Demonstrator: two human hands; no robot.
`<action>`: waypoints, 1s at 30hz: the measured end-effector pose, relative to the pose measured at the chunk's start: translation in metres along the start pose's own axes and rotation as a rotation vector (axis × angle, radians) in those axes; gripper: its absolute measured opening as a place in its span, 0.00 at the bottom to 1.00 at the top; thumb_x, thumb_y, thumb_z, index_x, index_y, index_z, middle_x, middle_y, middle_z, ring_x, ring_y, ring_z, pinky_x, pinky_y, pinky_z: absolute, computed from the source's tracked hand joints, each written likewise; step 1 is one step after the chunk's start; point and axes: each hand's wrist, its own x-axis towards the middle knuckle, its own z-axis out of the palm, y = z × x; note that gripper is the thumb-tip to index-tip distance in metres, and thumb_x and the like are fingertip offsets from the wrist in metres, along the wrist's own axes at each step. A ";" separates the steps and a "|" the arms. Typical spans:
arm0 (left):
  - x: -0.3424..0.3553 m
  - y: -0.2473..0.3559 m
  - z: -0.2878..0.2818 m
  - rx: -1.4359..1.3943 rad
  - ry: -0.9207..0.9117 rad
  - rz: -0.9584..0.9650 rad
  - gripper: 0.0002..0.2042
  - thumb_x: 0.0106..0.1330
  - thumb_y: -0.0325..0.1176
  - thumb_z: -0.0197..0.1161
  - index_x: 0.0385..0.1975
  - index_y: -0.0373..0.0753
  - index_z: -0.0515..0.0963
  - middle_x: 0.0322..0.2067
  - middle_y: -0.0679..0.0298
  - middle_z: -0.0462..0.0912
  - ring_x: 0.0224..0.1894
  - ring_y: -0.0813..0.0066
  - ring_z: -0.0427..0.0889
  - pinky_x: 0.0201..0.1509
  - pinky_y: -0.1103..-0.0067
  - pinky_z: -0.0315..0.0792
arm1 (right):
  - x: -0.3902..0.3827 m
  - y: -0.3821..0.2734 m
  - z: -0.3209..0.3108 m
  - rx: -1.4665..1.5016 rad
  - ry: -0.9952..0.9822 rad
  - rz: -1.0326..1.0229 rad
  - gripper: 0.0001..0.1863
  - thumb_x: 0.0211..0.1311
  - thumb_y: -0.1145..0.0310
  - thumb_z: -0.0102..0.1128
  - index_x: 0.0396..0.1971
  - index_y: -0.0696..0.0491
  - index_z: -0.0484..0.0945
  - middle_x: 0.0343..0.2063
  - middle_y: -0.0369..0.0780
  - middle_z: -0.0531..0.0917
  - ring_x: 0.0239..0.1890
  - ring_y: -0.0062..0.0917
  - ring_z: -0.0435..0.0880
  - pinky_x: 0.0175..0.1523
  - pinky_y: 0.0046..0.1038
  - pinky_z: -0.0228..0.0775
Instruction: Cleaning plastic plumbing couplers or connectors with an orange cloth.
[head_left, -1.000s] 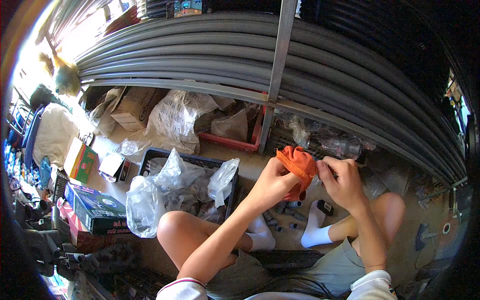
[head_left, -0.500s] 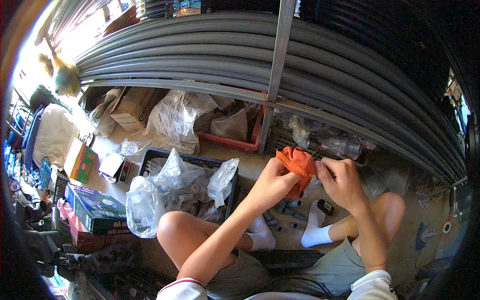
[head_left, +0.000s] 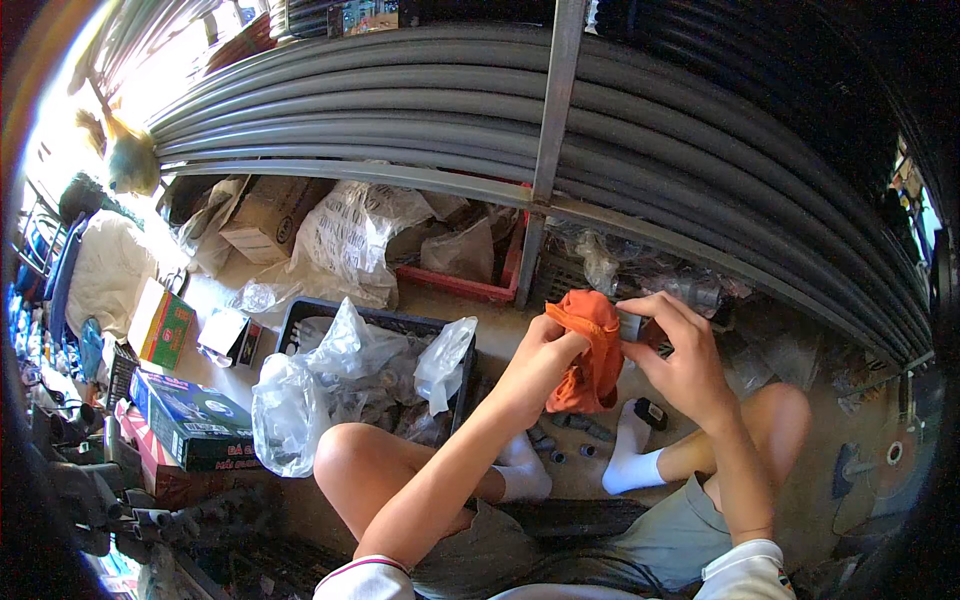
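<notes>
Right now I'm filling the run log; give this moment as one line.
left hand: grips orange cloth; right hand: fingers at grey cylinder beside cloth; floor: dark-grey fittings; black crate: plastic bags

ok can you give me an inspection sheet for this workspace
Surface: floor, with grey fittings lying between the white-socked feet.
Job's things: orange cloth; grey piece at its right side, partly hidden.
Clutter: black crate with clear plastic bags; boxes at left.
Hands: left hand grips the cloth; right hand holds the grey piece.
Cables: nothing seen.
Surroundings: racked grey pipes ahead; red crate underneath.
</notes>
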 end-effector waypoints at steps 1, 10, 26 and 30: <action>0.000 0.000 -0.001 0.000 0.000 0.000 0.13 0.67 0.26 0.54 0.50 0.31 0.75 0.46 0.62 0.83 0.47 0.74 0.82 0.54 0.77 0.75 | -0.001 0.000 0.000 0.009 -0.015 0.018 0.19 0.55 0.73 0.70 0.47 0.56 0.76 0.33 0.46 0.81 0.34 0.44 0.83 0.40 0.38 0.74; -0.007 0.017 0.008 0.160 -0.172 0.276 0.15 0.68 0.32 0.57 0.52 0.34 0.77 0.39 0.68 0.82 0.37 0.84 0.79 0.41 0.84 0.73 | -0.005 0.003 0.001 -0.113 -0.098 0.071 0.17 0.64 0.58 0.65 0.36 0.58 0.77 0.24 0.49 0.81 0.29 0.45 0.84 0.35 0.42 0.73; 0.010 -0.015 0.000 -0.142 -0.029 0.003 0.13 0.71 0.27 0.50 0.52 0.34 0.73 0.43 0.63 0.81 0.45 0.75 0.81 0.49 0.75 0.76 | -0.010 0.021 0.023 0.052 -0.020 0.142 0.20 0.72 0.56 0.58 0.47 0.60 0.75 0.34 0.48 0.83 0.34 0.43 0.83 0.40 0.37 0.73; 0.015 -0.008 -0.002 -0.190 0.107 -0.029 0.13 0.72 0.27 0.47 0.52 0.35 0.73 0.47 0.62 0.80 0.47 0.72 0.81 0.55 0.71 0.74 | -0.003 0.013 0.011 -0.016 -0.024 0.087 0.19 0.70 0.58 0.60 0.49 0.59 0.74 0.38 0.53 0.82 0.38 0.52 0.82 0.44 0.42 0.73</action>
